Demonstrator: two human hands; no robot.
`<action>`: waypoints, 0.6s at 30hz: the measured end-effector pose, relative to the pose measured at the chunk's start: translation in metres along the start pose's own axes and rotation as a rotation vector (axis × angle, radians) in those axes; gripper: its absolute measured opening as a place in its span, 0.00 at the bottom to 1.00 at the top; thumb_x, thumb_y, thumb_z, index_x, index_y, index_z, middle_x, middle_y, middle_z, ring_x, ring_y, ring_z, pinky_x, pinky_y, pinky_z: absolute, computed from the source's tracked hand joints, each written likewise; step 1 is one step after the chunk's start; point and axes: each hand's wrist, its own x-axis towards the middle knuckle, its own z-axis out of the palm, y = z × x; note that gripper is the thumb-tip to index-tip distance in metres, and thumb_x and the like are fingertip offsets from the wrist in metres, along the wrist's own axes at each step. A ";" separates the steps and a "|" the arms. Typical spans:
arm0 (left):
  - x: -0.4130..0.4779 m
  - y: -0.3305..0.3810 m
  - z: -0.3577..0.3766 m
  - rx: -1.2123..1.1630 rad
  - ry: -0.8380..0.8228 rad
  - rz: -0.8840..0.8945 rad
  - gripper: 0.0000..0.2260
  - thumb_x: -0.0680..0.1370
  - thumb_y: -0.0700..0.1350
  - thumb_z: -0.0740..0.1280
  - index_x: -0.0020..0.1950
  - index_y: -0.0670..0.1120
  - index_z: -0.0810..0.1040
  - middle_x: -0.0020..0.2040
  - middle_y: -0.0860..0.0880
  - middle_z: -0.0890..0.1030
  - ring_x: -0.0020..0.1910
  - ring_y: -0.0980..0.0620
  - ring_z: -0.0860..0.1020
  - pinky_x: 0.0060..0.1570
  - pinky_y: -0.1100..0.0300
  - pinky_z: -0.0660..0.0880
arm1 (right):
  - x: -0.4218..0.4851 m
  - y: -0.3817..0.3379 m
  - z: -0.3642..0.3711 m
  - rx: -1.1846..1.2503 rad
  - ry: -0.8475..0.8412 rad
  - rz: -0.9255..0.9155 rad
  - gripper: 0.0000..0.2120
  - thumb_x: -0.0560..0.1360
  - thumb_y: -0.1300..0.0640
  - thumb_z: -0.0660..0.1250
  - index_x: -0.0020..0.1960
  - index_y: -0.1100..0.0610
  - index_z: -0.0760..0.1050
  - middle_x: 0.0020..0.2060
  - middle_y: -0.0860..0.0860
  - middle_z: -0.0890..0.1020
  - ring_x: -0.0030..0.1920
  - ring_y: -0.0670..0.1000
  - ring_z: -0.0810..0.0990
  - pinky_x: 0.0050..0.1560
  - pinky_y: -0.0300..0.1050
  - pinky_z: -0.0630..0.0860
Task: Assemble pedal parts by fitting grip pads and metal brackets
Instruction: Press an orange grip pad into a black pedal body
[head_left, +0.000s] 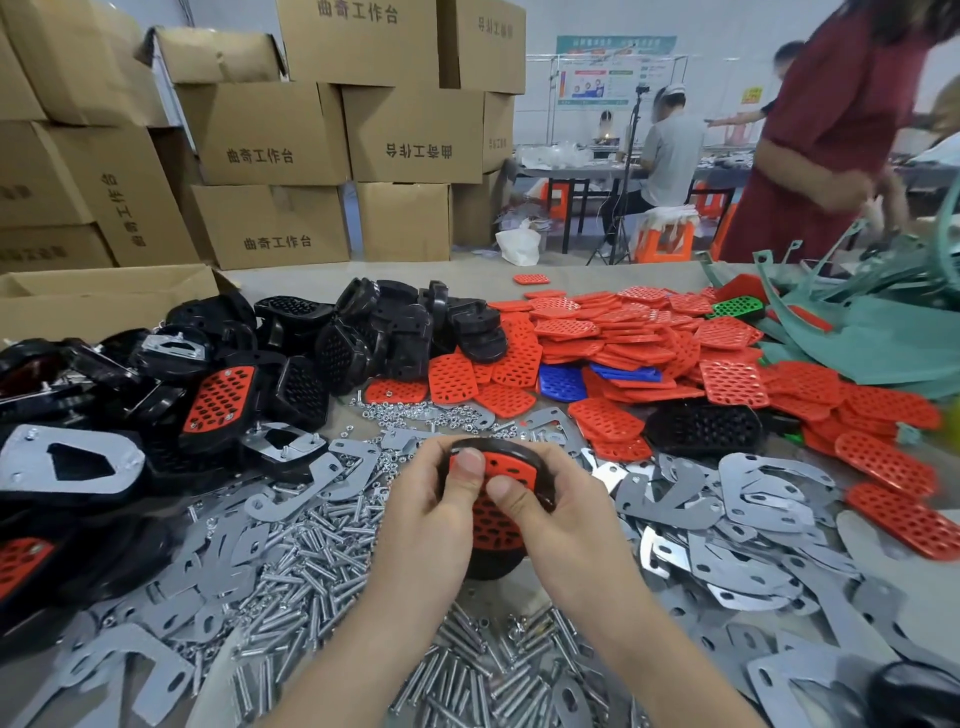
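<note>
Both hands hold one black pedal body (493, 564) over the table centre. A red perforated grip pad (511, 470) lies on its face. My left hand (431, 504) grips the pedal's left side, its thumb pressing the pad's upper left. On the other side, my right hand (566, 514) curls round the pedal, thumb pressing the pad's middle. The pedal's lower half is partly hidden by my palms.
Loose red pads (639, 338) are heaped at the back right, black pedal bodies (363, 332) at the back left. Metal brackets (727, 519) and bolts (311, 561) cover the near table. Cardboard boxes (270, 130) stand behind. A person in red (831, 145) stands at the far right.
</note>
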 end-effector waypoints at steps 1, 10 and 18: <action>0.000 0.000 0.001 0.006 0.004 0.005 0.08 0.83 0.49 0.63 0.49 0.53 0.81 0.48 0.53 0.85 0.45 0.58 0.81 0.43 0.64 0.73 | 0.000 0.001 -0.001 -0.010 0.003 -0.005 0.06 0.80 0.60 0.71 0.52 0.48 0.80 0.46 0.42 0.86 0.48 0.42 0.83 0.50 0.35 0.77; 0.002 -0.002 -0.002 -0.160 -0.073 -0.091 0.16 0.73 0.65 0.71 0.51 0.54 0.85 0.52 0.52 0.86 0.52 0.55 0.83 0.56 0.55 0.77 | -0.001 -0.002 -0.002 0.166 0.006 0.047 0.08 0.76 0.45 0.69 0.52 0.48 0.82 0.46 0.46 0.87 0.49 0.44 0.85 0.48 0.36 0.77; 0.002 -0.005 0.000 -0.127 -0.120 -0.097 0.24 0.69 0.75 0.62 0.53 0.62 0.84 0.52 0.54 0.87 0.53 0.53 0.85 0.61 0.45 0.78 | 0.002 0.000 -0.005 0.243 0.058 0.138 0.17 0.75 0.38 0.70 0.56 0.48 0.83 0.51 0.47 0.88 0.53 0.47 0.86 0.53 0.40 0.78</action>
